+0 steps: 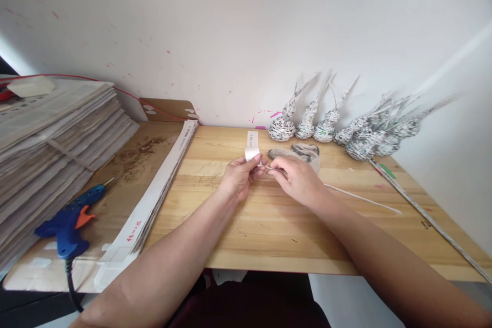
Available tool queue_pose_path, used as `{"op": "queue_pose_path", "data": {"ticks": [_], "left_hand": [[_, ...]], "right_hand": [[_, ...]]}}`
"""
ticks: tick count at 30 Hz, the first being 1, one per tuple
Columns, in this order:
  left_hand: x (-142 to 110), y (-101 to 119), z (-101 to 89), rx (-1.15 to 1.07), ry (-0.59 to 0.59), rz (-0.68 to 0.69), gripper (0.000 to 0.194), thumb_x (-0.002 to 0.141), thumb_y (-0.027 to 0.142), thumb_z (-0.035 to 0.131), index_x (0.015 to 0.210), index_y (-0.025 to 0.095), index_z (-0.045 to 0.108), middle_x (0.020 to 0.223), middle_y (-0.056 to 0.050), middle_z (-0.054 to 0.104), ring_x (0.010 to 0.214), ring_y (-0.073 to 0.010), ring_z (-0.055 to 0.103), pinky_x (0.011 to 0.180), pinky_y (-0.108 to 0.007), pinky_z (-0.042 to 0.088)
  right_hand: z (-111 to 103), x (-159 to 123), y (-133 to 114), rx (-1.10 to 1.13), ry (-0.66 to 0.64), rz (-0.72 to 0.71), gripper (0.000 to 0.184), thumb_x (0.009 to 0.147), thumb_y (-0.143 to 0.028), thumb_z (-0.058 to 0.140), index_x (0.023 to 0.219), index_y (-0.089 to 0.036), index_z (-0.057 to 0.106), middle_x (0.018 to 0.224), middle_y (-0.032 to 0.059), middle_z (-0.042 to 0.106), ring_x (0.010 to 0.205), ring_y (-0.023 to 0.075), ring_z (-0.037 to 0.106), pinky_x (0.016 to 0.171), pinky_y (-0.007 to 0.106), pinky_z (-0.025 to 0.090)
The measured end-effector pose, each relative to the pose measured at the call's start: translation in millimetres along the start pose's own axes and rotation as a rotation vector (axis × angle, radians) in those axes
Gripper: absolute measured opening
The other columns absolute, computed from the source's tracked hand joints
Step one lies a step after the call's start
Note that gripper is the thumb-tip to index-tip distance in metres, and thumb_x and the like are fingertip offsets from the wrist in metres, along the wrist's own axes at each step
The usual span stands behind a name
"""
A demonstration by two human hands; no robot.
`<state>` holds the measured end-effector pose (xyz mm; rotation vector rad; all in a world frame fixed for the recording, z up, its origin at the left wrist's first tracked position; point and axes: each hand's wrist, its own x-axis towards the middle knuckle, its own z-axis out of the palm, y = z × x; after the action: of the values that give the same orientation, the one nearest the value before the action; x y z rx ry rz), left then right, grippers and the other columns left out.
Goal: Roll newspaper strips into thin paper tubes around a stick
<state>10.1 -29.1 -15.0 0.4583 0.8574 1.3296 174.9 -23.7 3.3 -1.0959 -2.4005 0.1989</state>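
Observation:
My left hand (239, 175) is closed in a pinch on a strip of printed paper (252, 141), whose free end curls up and away above my thumb. A thin pale rod (361, 198) runs from the paper, through the fingers of my right hand (295, 177), and out to the right over the table. My right hand grips this rod close to my left fingertips. The paper's lower end meets the rod between my two hands, partly hidden by the fingers. Just behind my right hand lies a pair of grey work gloves (306, 149).
Several gourd shapes woven from newspaper (282, 128) stand along the wall. A long rolled paper stick (430, 220) lies at the right. At the left are stacked paper strips (161, 187), a blue glue gun (71, 225) with its cable, and a tall newspaper stack (57, 148).

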Motion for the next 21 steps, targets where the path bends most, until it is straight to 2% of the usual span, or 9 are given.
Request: {"op": "queue_pose_path", "data": {"ticks": [4, 9, 15, 19, 21], "left_hand": [[0.4, 0.2, -0.7, 0.005, 0.010, 0.004, 0.012, 0.073, 0.014, 0.073, 0.082, 0.007, 0.068, 0.075, -0.009, 0.070, 0.053, -0.0063, 0.061, 0.053, -0.015, 0.052], [0.3, -0.9, -0.8, -0.007, -0.004, 0.005, 0.013, 0.072, 0.015, 0.075, 0.080, 0.007, 0.069, 0.073, -0.008, 0.070, 0.053, -0.0067, 0.061, 0.053, -0.015, 0.052], [-0.6, -0.4, 0.0, 0.007, 0.023, 0.008, 0.014, 0.072, 0.016, 0.075, 0.081, 0.007, 0.068, 0.076, -0.009, 0.071, 0.052, -0.0058, 0.060, 0.052, -0.014, 0.052], [-0.5, -0.1, -0.2, -0.006, 0.019, 0.000, 0.013, 0.072, 0.014, 0.074, 0.080, 0.006, 0.068, 0.074, -0.008, 0.070, 0.051, -0.0054, 0.059, 0.053, -0.014, 0.052], [-0.1, 0.1, -0.5, -0.006, 0.012, 0.003, 0.012, 0.073, 0.014, 0.074, 0.080, 0.006, 0.068, 0.073, -0.008, 0.070, 0.051, -0.0057, 0.060, 0.053, -0.015, 0.052]], "right_hand": [[-0.9, 0.3, 0.1, -0.030, -0.046, 0.057, 0.028, 0.096, -0.028, 0.040, 0.073, -0.019, 0.053, 0.065, 0.0020, 0.055, 0.065, 0.0158, 0.051, 0.062, 0.028, 0.033], [0.4, 0.1, -1.0, 0.047, -0.015, 0.057, 0.013, 0.091, -0.030, 0.050, 0.086, -0.019, 0.057, 0.078, 0.0032, 0.063, 0.071, 0.0163, 0.055, 0.063, 0.027, 0.034], [0.1, -1.0, 0.4, 0.059, -0.091, 0.103, 0.029, 0.096, -0.030, 0.038, 0.077, -0.019, 0.057, 0.068, 0.0022, 0.061, 0.063, 0.0151, 0.054, 0.060, 0.027, 0.033], [-0.7, -0.4, -0.6, 0.038, -0.045, 0.070, 0.018, 0.093, -0.033, 0.048, 0.086, -0.019, 0.058, 0.079, 0.0041, 0.064, 0.070, 0.0169, 0.056, 0.063, 0.028, 0.034], [-0.9, 0.4, -0.9, 0.023, -0.008, 0.056, 0.016, 0.091, -0.033, 0.052, 0.084, -0.019, 0.057, 0.076, 0.0032, 0.063, 0.069, 0.0164, 0.055, 0.062, 0.027, 0.034]]}}
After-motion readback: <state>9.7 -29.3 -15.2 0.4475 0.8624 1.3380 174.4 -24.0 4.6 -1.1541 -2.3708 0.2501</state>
